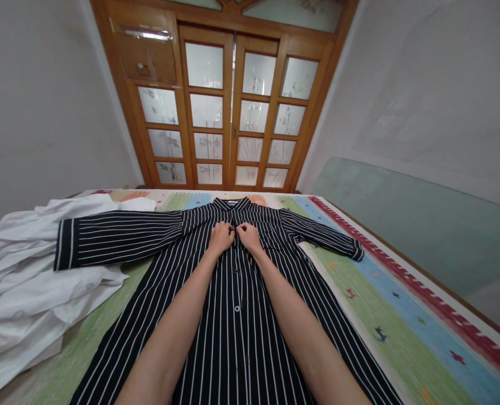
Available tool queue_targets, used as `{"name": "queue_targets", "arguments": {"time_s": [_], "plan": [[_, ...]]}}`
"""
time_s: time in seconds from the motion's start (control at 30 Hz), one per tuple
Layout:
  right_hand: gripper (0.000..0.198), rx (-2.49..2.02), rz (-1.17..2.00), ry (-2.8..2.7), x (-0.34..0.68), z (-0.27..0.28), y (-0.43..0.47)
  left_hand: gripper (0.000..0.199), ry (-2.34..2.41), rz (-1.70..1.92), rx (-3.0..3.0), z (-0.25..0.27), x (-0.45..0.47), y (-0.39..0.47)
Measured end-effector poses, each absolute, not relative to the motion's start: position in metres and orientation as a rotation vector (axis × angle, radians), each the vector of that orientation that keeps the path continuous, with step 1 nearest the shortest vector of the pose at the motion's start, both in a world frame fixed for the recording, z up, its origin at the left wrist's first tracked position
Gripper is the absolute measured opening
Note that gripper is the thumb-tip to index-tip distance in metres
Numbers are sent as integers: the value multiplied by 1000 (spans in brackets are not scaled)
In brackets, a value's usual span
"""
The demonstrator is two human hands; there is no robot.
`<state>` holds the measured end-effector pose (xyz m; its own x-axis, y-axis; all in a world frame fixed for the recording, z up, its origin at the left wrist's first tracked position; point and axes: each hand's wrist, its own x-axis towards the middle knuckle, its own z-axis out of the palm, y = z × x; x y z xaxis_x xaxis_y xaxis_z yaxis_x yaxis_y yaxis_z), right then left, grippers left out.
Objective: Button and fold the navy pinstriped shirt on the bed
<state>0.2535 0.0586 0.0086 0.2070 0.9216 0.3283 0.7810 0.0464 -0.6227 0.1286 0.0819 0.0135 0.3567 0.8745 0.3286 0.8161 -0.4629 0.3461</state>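
Both hands pinch closed: left hand (222, 236) and right hand (248, 235) hold the shirt (228, 292) by its front edge at the chest, just beside each other. Door (228, 107): wood and glass, at the far side. Sheet (351, 292): patterned, beneath the shirt. Shirt: black with white stripes, laid flat at centre, collar (232, 204) far. White cloth (30, 292): rumpled, left, partly under one sleeve (123, 236). Button (237, 309): pale-rimmed, nearer than the hands.
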Motion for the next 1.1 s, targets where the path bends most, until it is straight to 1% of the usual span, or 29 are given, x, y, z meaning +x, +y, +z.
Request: {"name": "queue_targets", "arguments": {"time_s": [0.27,0.73,1.0,1.1], "plan": [[25,-1666,250,-1616,254,8,58,10,1426,818,2359,11,125,91],[19,-1581,230,-1628,255,0,63,10,1235,1083,2181,9,124,93],[18,-1547,250,-1617,255,1,63,9,1160,1145,2168,8,121,95],[21,-1539,269,-1612,254,2,62,9,1162,1160,2159,8,120,93]]}}
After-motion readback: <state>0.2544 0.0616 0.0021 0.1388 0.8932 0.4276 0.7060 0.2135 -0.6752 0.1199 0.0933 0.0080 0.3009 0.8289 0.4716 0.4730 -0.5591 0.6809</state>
